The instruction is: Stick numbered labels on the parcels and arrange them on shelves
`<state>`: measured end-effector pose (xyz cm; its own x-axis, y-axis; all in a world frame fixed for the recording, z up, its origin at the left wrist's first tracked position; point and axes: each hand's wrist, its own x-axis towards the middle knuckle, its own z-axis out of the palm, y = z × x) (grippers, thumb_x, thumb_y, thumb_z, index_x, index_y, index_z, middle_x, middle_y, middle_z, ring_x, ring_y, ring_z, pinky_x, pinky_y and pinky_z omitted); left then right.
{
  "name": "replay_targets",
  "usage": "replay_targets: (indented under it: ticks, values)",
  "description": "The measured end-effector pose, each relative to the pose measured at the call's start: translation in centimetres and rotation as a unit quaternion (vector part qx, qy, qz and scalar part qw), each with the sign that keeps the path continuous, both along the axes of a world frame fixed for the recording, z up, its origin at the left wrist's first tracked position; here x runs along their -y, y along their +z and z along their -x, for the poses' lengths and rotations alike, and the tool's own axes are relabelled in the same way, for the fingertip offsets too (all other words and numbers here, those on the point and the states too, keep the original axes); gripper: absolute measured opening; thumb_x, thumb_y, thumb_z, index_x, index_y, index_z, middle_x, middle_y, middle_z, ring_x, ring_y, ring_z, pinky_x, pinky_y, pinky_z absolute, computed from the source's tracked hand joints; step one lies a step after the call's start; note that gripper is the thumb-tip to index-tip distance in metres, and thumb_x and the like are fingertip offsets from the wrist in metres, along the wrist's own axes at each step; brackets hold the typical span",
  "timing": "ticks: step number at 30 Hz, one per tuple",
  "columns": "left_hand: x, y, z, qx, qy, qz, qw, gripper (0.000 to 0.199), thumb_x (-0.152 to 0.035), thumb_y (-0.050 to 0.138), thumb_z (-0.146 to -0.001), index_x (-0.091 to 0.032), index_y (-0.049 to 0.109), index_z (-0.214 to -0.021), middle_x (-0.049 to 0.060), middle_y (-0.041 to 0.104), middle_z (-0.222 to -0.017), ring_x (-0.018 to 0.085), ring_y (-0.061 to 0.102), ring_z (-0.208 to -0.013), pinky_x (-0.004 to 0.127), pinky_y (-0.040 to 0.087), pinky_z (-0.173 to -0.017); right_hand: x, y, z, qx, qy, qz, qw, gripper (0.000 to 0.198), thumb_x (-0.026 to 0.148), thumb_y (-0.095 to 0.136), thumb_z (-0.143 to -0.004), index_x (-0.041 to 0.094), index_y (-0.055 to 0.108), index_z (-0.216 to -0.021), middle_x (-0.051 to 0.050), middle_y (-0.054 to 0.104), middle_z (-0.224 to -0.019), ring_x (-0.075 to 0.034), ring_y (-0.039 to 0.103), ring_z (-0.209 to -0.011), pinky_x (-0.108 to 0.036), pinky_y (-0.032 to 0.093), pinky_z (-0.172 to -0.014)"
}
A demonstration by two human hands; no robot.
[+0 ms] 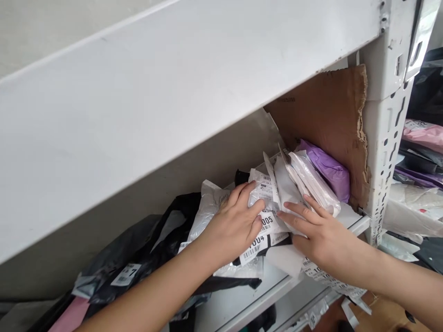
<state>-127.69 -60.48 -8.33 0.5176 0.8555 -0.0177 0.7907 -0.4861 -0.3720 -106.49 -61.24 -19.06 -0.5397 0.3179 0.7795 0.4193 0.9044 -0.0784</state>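
Note:
My left hand (235,219) has its fingers bent over a white plastic parcel bag (272,220) with a printed label ending in "005". My right hand (316,230) is stretched out with fingers spread, their tips against the upright white parcels (290,184). A label marked "1004" (254,248) shows just below the left fingers. To the right of the white parcels leans a purple parcel (327,170). A silvery-white bag (207,207) lies behind my left wrist. The undersides of both hands are hidden.
A white shelf beam (194,83) crosses above my hands. Brown cardboard (325,110) stands at the shelf's right end, beside a perforated white post (387,138). Black parcels (138,258) lie at left. A strip of printed labels (332,279) hangs below my right hand. More parcels (422,161) fill the neighbouring rack.

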Motion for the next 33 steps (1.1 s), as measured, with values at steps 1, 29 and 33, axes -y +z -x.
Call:
replay_targets:
  ticks: [1, 29, 33]
  values:
    - [0.0, 0.0, 0.0, 0.002, 0.001, 0.0, 1.0, 0.021, -0.019, 0.034, -0.095, -0.019, 0.055, -0.092, 0.016, 0.04, -0.146, 0.034, 0.034, -0.14, 0.055, 0.042, -0.111, 0.2, -0.1, -0.1, -0.014, 0.013, 0.007, 1.0, 0.02, 0.006, 0.059, -0.09, 0.013, 0.065, -0.072, -0.018, 0.065, -0.129, -0.033, 0.051, -0.133, -0.058, 0.041, -0.114]
    - [-4.2, 3.1, -0.4, 0.028, -0.159, 0.255, 0.953, 0.033, -0.001, 0.049, -0.074, -0.024, 0.07, -0.083, 0.001, 0.074, -0.09, 0.02, 0.066, -0.091, 0.032, 0.052, -0.086, 0.4, -3.9, 5.8, -0.569, 0.181, 0.656, 0.462, 0.043, 0.051, 0.086, -0.049, 0.018, 0.058, -0.052, 0.003, 0.056, -0.046, -0.01, 0.046, -0.045, -0.023, 0.035, -0.048]
    - [-3.9, 3.4, -1.1, 0.084, -0.104, 0.291, 0.947, 0.031, -0.007, 0.046, -0.075, -0.022, 0.072, -0.084, 0.004, 0.075, -0.094, 0.02, 0.068, -0.09, 0.032, 0.051, -0.085, 1.2, -3.7, 5.5, -0.497, 0.282, 0.668, 0.477, 0.049, 0.055, 0.087, -0.054, 0.019, 0.065, -0.078, 0.003, 0.064, -0.059, -0.012, 0.056, -0.05, -0.023, 0.04, -0.05]
